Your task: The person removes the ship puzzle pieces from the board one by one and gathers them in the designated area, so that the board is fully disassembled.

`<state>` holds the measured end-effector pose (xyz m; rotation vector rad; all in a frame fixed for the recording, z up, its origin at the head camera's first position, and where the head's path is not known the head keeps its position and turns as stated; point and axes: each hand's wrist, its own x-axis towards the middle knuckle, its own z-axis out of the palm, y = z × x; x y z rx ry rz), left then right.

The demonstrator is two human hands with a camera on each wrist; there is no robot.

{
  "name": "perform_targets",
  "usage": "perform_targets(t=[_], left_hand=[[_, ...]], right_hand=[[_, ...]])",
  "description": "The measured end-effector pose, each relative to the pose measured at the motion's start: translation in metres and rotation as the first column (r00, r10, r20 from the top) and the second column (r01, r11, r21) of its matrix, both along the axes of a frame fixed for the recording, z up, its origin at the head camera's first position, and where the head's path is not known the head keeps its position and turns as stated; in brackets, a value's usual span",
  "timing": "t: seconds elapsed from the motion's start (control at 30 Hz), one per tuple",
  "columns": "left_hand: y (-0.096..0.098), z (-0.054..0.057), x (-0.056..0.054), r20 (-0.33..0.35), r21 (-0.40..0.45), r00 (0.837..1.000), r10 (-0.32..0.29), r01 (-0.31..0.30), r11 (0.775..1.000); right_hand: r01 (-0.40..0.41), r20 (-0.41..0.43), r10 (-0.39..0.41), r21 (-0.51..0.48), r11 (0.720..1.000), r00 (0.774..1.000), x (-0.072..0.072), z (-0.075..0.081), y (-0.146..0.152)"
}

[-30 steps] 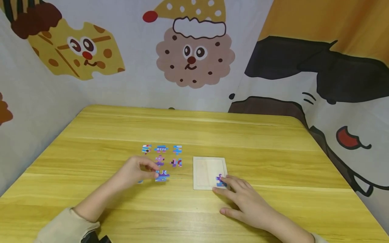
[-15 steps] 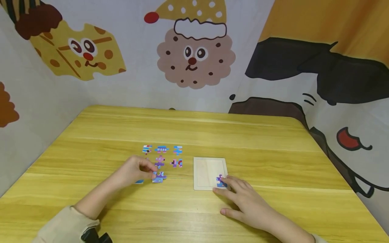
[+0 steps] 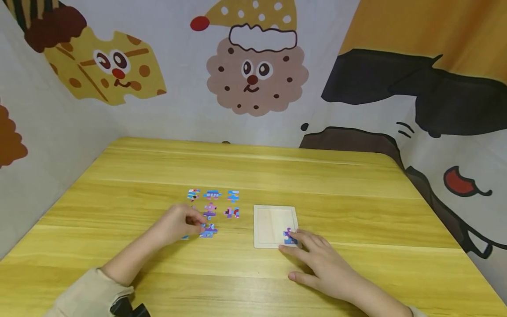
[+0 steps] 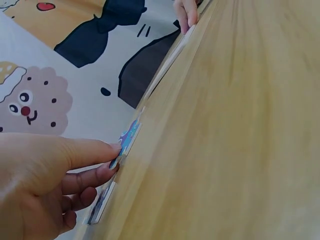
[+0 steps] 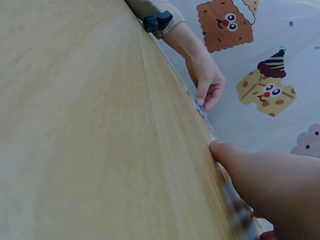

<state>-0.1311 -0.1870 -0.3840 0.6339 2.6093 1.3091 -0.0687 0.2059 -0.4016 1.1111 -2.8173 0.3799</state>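
In the head view my left hand (image 3: 180,224) pinches a purple and blue jigsaw puzzle piece (image 3: 208,230) by its left side, between thumb and fingertips. The left wrist view shows this puzzle piece (image 4: 131,136) right at the tabletop, tilted slightly. To the right lies a square wooden puzzle tray (image 3: 263,226) with a raised rim. One purple and blue piece (image 3: 288,237) sits in its near right corner. My right hand (image 3: 321,264) rests at that corner with fingers extended, fingertips on the tray's edge and over the piece. Its thumb lies apart from the tray.
Behind my left hand are several loose puzzle pieces, among them a blue bus piece (image 3: 212,194), a pink figure piece (image 3: 210,210) and a red-patched piece (image 3: 232,212). Another blue piece (image 3: 184,237) is mostly covered by the left hand. A cartoon-printed cloth (image 3: 178,123) hangs behind the wooden table (image 3: 317,185).
My left hand has shifted a little left with its puzzle piece, away from the tray. The right hand keeps its place at the tray corner. The head view has moved slightly.
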Motion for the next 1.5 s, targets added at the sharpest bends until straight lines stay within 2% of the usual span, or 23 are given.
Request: perform_targets(t=[0.27,0.73,1.1,1.3,1.5], left_hand=[[0.0,-0.002,0.0,-0.032,-0.017,0.999,-0.028,0.027,0.999],[0.0,-0.001,0.0,-0.088,-0.068,0.995,-0.044,0.038,0.997],[0.004,0.002,0.001,-0.124,-0.101,0.992,-0.026,0.013,0.995],[0.013,0.004,0.004,-0.165,-0.084,0.986,-0.025,0.012,0.996],[0.025,0.004,0.006,-0.201,-0.027,0.978,-0.055,0.051,0.998]], right_hand=[[0.003,0.012,-0.003,0.001,1.0,1.0,0.001,0.002,0.0],[0.007,0.003,-0.007,0.003,1.0,1.0,0.0,0.003,0.0],[0.017,0.01,-0.017,-0.024,1.0,1.0,0.001,0.0,0.002],[0.023,0.022,-0.022,-0.034,0.999,1.0,0.002,0.0,0.004],[0.043,0.052,-0.04,-0.044,0.998,0.998,0.005,0.001,0.005]])
